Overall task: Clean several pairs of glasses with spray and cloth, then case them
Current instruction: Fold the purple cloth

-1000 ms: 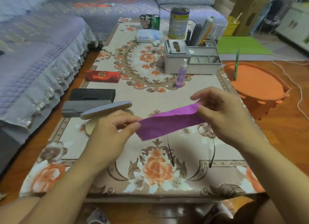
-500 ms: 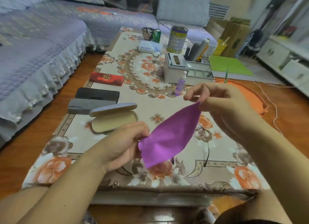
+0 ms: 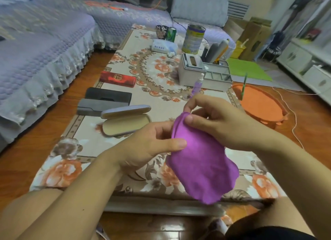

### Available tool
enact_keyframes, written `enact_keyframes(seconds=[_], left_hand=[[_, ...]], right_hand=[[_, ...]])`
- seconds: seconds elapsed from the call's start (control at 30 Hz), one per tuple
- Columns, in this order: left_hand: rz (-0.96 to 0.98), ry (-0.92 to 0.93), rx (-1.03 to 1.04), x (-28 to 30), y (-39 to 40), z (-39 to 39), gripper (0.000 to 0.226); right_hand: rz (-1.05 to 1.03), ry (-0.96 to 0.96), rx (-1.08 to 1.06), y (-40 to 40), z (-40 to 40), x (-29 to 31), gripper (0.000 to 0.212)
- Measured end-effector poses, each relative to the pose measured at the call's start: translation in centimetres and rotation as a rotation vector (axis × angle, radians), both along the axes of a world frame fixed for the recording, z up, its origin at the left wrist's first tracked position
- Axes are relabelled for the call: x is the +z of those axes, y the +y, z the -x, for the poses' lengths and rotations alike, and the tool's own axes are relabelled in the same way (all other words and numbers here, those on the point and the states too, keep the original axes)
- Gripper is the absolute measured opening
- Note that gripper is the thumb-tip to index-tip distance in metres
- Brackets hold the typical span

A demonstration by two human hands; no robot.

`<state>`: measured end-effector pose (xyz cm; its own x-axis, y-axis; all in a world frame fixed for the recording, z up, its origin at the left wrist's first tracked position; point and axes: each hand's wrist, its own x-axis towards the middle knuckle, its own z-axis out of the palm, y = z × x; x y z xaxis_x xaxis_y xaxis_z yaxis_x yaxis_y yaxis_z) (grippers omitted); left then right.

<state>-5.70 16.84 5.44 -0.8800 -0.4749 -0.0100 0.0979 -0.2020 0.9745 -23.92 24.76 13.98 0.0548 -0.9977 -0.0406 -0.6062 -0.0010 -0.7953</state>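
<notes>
Both hands hold the purple cleaning cloth (image 3: 200, 161) above the near edge of the tabletop (image 3: 161, 103). The left hand (image 3: 152, 143) pinches its left edge between thumb and fingers; the right hand (image 3: 215, 121) pinches the top. No glasses are visible; they may sit inside the cloth. To wipe well, the person should keep cloth between fingertips and lens, rubbing lightly. The open beige case (image 3: 125, 119) lies near.

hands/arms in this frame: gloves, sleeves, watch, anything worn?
Nothing worn that shows. The left hand and right hand are bare: no gloves, rings or tape. Both forearms are uncovered to the frame edge, with no sleeves, watch or wristband. Fingernails are short and unpainted. Dark fabric at the bottom right looks like clothing on the lap, not a sleeve.
</notes>
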Motion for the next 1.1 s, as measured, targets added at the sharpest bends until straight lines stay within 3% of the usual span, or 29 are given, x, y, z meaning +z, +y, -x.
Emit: enact_keyframes(seconds=[0.1,0.17,0.23,0.3,0.37,0.43,0.5,0.6,0.67,0.77,0.9,0.97,1.03,1.1], left_hand=[[-0.281,0.072,-0.090,0.4,0.5,-0.5,0.028],[-0.455,0.115,-0.073,0.4,0.6,-0.8,0.028],[-0.598,0.121,-0.005,0.1,0.5,-0.9,0.037],[-0.732,0.111,0.068,0.0,0.5,-1.2,0.053],[-0.780,0.116,0.137,-0.1,0.6,-1.6,0.049],[-0.798,0.100,0.193,-0.1,0.6,-1.9,0.041],[-0.807,0.043,0.245,-0.2,0.5,-2.0,0.035],[-0.825,-0.057,0.317,-0.6,-0.1,-2.4,0.022],[-0.780,-0.097,0.319,-0.7,-0.4,-2.9,0.028],[-0.625,-0.092,0.362,-0.4,-0.4,-3.5,0.036],[-0.141,0.113,0.420,1.7,0.5,-4.6,0.055],[0.050,0.098,0.449,2.0,0.3,-4.6,0.056],[0.088,0.051,0.431,1.7,0.1,-4.2,0.054],[0.063,0.036,0.392,1.6,-0.1,-3.9,0.043]], right_hand=[[-0.174,-0.327,-0.107,-0.2,0.8,-1.6,0.029],[-0.399,-0.773,-0.220,0.0,1.6,-4.0,0.067],[-0.546,-1.218,-0.220,0.8,1.9,-7.4,0.090],[-0.547,-1.498,-0.203,2.2,1.1,-10.9,0.093],[-0.501,-1.678,-0.200,3.8,-0.4,-13.7,0.089],[-0.393,-1.741,-0.177,4.7,-2.2,-14.6,0.092],[-0.264,-1.684,-0.223,4.7,-3.1,-14.1,0.076],[-0.163,-1.171,-0.424,3.8,-2.8,-12.9,0.038],[-0.128,-0.918,-0.498,3.4,-2.0,-12.5,0.028],[-0.088,-0.726,-0.474,3.7,-1.2,-10.7,0.020],[0.295,-0.633,-0.267,5.4,0.2,-7.1,0.017],[0.394,-0.526,-0.240,5.8,0.5,-6.7,0.029],[0.373,-0.500,-0.259,5.5,0.6,-7.1,0.052],[0.365,-0.550,-0.269,5.0,0.6,-7.0,0.055]])
